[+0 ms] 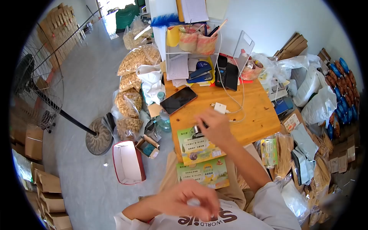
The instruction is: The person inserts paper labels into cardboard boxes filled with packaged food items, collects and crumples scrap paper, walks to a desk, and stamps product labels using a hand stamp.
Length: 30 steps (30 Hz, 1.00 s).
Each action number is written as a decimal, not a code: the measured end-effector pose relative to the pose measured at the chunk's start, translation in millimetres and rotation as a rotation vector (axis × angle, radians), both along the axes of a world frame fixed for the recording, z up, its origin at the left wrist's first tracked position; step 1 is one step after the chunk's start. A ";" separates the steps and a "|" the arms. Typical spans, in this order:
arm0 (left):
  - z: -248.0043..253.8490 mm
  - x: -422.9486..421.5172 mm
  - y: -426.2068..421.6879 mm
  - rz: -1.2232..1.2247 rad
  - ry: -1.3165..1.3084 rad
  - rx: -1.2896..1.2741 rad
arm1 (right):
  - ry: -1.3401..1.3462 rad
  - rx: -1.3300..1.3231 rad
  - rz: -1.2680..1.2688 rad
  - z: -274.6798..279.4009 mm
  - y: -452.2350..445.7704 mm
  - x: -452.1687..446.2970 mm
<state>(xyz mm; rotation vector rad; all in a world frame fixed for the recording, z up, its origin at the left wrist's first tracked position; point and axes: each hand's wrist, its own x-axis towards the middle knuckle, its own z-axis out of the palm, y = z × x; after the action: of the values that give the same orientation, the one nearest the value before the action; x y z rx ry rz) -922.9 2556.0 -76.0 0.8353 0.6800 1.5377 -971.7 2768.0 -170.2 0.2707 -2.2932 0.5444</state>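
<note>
My right hand [215, 127] is closed on a small silver metal device with a dark handle [197, 132], which looks like a hand stamp. It rests over the upper part of a green and yellow printed card [201, 148] at the table's front edge. A second, similar card [203, 174] lies below it over my lap, partly under the first. My left hand [189, 197] hovers in front of my shirt with its fingers curved. Motion blurs those fingers, and I cannot tell whether they hold anything.
On the wooden table [253, 120] lie a black phone [178, 100] and a white charger [220, 108] with its cable. Bags of dried goods [128, 101], an empty red-edged box [128, 163] and a fan base [99, 136] stand left. Packaging [283, 153] crowds the right.
</note>
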 end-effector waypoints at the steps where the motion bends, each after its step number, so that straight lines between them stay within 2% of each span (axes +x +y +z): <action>1: 2.7 8.2 3.0 -0.058 -0.011 0.121 | 0.035 -0.049 -0.017 18.5 0.1 8.3; 2: 4.3 15.6 7.2 -0.113 -0.019 0.247 | 0.091 -0.109 -0.042 27.5 1.6 16.6; 3: 8.4 21.6 9.4 -0.106 -0.027 0.247 | 0.143 -0.170 -0.067 36.1 3.8 25.1; 5: 15.8 28.2 11.8 -0.381 -0.117 0.249 | 0.172 -0.236 -0.122 58.0 3.1 47.4; 9: 8.5 47.6 10.4 -0.370 -0.267 0.266 | 0.102 -0.150 -0.174 60.0 13.1 84.6; 12: 3.9 47.6 11.0 -0.319 -0.246 0.291 | 0.014 -0.027 -0.236 48.8 17.2 106.9; 14: -7.1 40.0 13.4 -0.002 0.046 0.384 | 0.009 -0.153 -0.249 40.8 18.8 117.5; 16: -23.3 28.6 4.4 0.237 0.189 0.003 | 0.002 -0.189 -0.253 43.2 18.7 126.2; 18: -75.1 18.5 8.6 0.636 0.369 -0.582 | -0.002 -0.226 -0.261 43.2 20.0 133.6; 20: -161.0 -8.9 2.0 0.954 0.929 -0.675 | 0.002 -0.194 -0.269 42.4 22.3 138.6; 21: -167.8 -13.5 1.0 0.953 0.931 -0.672 | 0.003 -0.194 -0.272 42.6 22.9 139.8; 22: -171.8 -16.1 0.4 1.165 0.972 -0.665 | -0.001 -0.200 -0.266 42.8 23.1 141.1; 24: -184.8 -21.6 -5.4 1.377 1.004 -0.653 | -0.009 -0.204 -0.263 42.6 22.7 143.5; 26: -193.5 -24.7 -13.3 1.080 0.738 -0.990 | -0.038 -0.244 -0.260 40.6 21.1 143.7; 30: -183.1 -18.6 0.3 0.955 0.724 -1.054 | -0.048 -0.215 -0.246 35.1 21.2 142.0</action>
<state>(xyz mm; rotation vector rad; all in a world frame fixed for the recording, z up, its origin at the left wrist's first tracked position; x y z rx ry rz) -941.5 2556.3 -259.1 0.1693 2.4047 1.2817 -829.8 2789.1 -135.1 -0.1283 -2.2483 0.6679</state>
